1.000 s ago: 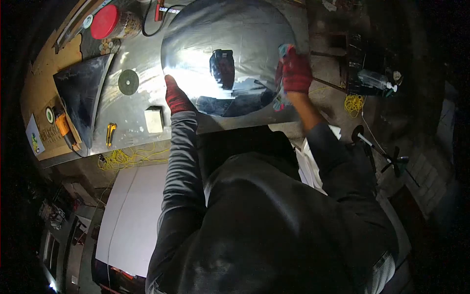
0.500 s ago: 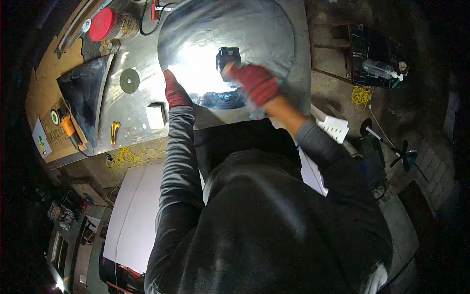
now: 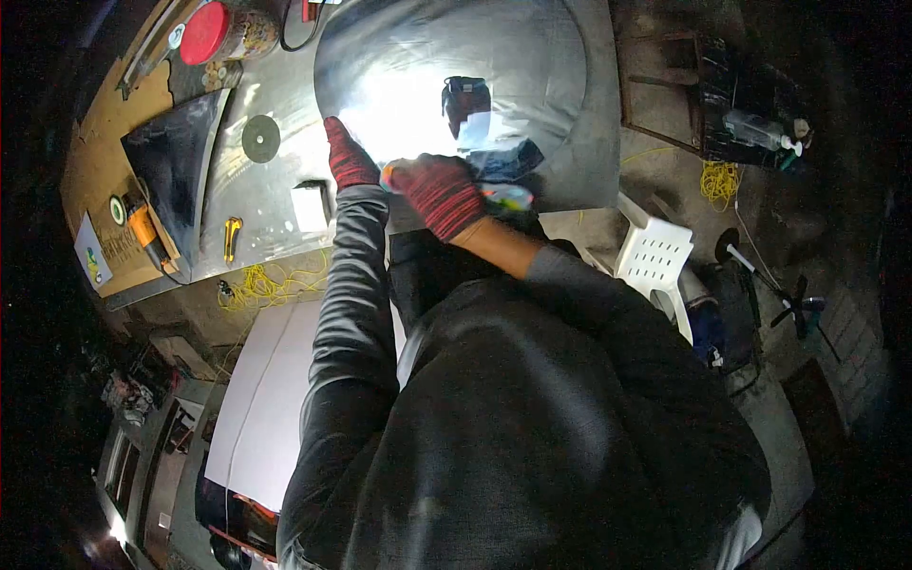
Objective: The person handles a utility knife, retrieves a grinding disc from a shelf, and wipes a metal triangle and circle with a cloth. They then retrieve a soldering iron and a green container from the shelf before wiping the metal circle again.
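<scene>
A large round sheet of shiny metal (image 3: pixel 541 66) lies on the worktable, mirroring a bright light and dark shapes. At its near left edge is my left hand (image 3: pixel 351 157) in a red and black knit glove, closed on the rim; some of its fingers are hidden. My right hand (image 3: pixel 439 198), in a matching glove that leaves the wrist bare, is at the sheet's near edge. It is closed on a multicoloured cloth (image 3: pixel 510 197), which shows on both sides of the glove.
On the metal tabletop (image 3: pixel 275 209) are a grinding disc (image 3: pixel 260 140), a yellow cutter knife (image 3: pixel 232 238), a white block (image 3: pixel 309 207), a dark triangular panel (image 3: pixel 171 161) and a red-lidded jar (image 3: pixel 204 33). An orange power tool (image 3: pixel 144 233) lies left. A white chair (image 3: pixel 655 256) stands right.
My right hand has swept left and toward my body with the cloth, from over the sheet to its near edge. My left hand stays at the rim. The view has shifted slightly.
</scene>
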`<action>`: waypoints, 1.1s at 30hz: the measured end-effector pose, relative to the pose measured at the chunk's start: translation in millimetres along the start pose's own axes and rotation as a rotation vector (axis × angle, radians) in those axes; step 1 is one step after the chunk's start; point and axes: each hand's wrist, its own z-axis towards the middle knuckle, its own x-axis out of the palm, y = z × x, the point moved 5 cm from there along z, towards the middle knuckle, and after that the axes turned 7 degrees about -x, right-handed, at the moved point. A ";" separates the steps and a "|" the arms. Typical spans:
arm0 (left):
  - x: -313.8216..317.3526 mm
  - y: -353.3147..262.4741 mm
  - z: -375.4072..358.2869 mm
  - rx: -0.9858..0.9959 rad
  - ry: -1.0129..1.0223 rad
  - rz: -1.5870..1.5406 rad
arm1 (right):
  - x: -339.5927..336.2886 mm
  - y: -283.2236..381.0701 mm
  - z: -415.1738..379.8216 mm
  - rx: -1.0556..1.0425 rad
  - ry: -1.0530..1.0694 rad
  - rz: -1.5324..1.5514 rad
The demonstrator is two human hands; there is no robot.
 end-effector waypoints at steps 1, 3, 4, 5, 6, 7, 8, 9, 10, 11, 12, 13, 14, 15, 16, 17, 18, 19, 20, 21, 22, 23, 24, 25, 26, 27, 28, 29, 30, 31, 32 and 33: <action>0.9 -2.5 -6.6 -0.143 -0.020 0.031 | 5.9 7.3 -0.1 -0.014 0.074 0.066; 5.6 -5.0 -8.9 -0.152 -0.004 -0.062 | 2.4 12.1 1.1 -0.021 0.145 0.130; 7.9 -5.3 -10.6 -0.168 0.011 -0.158 | -10.5 9.7 1.9 -0.048 0.240 0.107; 7.3 -7.1 -12.4 -0.168 0.015 -0.156 | -17.2 4.8 -0.4 -0.077 0.333 0.082; 5.1 -14.7 -17.8 -0.092 0.001 0.033 | -18.2 -4.5 -11.2 -0.071 0.334 0.081; 6.9 -19.9 -22.4 -0.056 -0.004 0.125 | -23.3 -16.0 -26.8 -0.081 0.230 0.145; 8.7 -25.0 -27.1 -0.019 -0.012 0.216 | -29.4 -28.9 -41.5 -0.095 0.124 0.207; 13.2 -27.4 -30.1 -0.043 -0.006 0.087 | -32.1 -41.9 -55.2 -0.095 0.124 0.203; 15.5 -27.6 -31.6 -0.068 0.001 -0.038 | -35.7 -55.5 -69.9 -0.059 0.126 0.060; 7.4 -6.2 -11.2 -0.140 0.079 -0.100 | -40.5 -68.4 -81.1 -0.023 0.127 -0.084; 9.7 -7.3 -11.3 -0.140 0.085 -0.101 | -47.7 -80.0 -85.8 -0.019 0.126 -0.089; 13.0 -9.6 -13.3 -0.138 0.107 -0.164 | -55.4 -98.4 -86.8 0.080 0.183 -0.092; 16.8 -12.1 -15.7 -0.137 0.131 -0.226 | -62.3 -116.1 -87.7 0.181 0.240 -0.096; 18.8 -10.3 -14.4 -0.174 0.207 -0.285 | -69.2 -128.7 -85.6 0.186 0.235 -0.106; 13.1 -5.7 -9.7 -0.155 0.200 -0.196 | -76.9 -144.5 -83.1 0.270 0.179 -0.082; 10.1 0.3 -4.2 -0.172 0.217 -0.194 | -82.2 -160.3 -80.9 0.351 0.122 -0.058; 9.9 3.5 -0.7 -0.188 0.232 -0.193 | -82.2 -175.3 -76.5 0.351 0.118 -0.064; 12.3 1.8 -1.8 -0.185 0.236 -0.198 | -81.2 -194.2 -70.9 0.405 0.112 -0.066; 13.2 -0.4 -3.2 -0.156 0.210 -0.190 | -79.7 -211.4 -64.2 0.457 0.106 -0.067; 14.3 -3.6 -4.5 -0.127 0.183 -0.184 | -80.8 -223.2 -53.5 0.452 0.101 -0.072; 15.3 -5.7 -5.9 -0.123 0.181 -0.190 | -85.0 -235.1 -42.7 0.482 0.060 -0.079; 16.2 -6.4 -7.2 -0.147 0.190 -0.206 | -88.3 -246.5 -31.1 0.510 0.020 -0.086; 16.6 -6.6 -8.4 -0.171 0.196 -0.222 | -87.5 -256.9 -18.1 0.500 0.019 -0.087; 16.6 -6.8 -9.2 -0.195 0.200 -0.238 | -87.9 -267.4 -4.7 0.490 -0.041 -0.106; 16.5 -8.2 -9.1 -0.191 0.191 -0.246 | -88.3 -277.3 9.5 0.477 -0.100 -0.124; 16.7 -8.7 -8.3 -0.186 0.185 -0.236 | -82.5 -290.6 22.5 0.491 -0.024 -0.137; 18.5 -12.1 -10.1 -0.182 0.178 -0.229 | -79.6 -295.4 37.5 0.474 -0.024 -0.136; 19.6 -14.1 -12.5 -0.190 0.141 -0.239 | -78.1 -298.7 51.8 0.460 -0.055 -0.153; 18.6 -14.3 -11.7 -0.187 0.126 -0.250 | -74.5 -303.9 67.5 0.447 -0.084 -0.170; 19.2 -12.3 -10.9 -0.219 0.166 -0.267 | -57.9 -319.0 87.8 0.485 0.044 -0.115; 19.4 -10.3 -10.3 -0.250 0.205 -0.284 | -47.2 -323.6 98.0 0.465 0.049 -0.113; 18.3 -12.6 -10.0 -0.235 0.211 -0.239 | -50.2 -314.7 116.5 0.373 -0.039 -0.127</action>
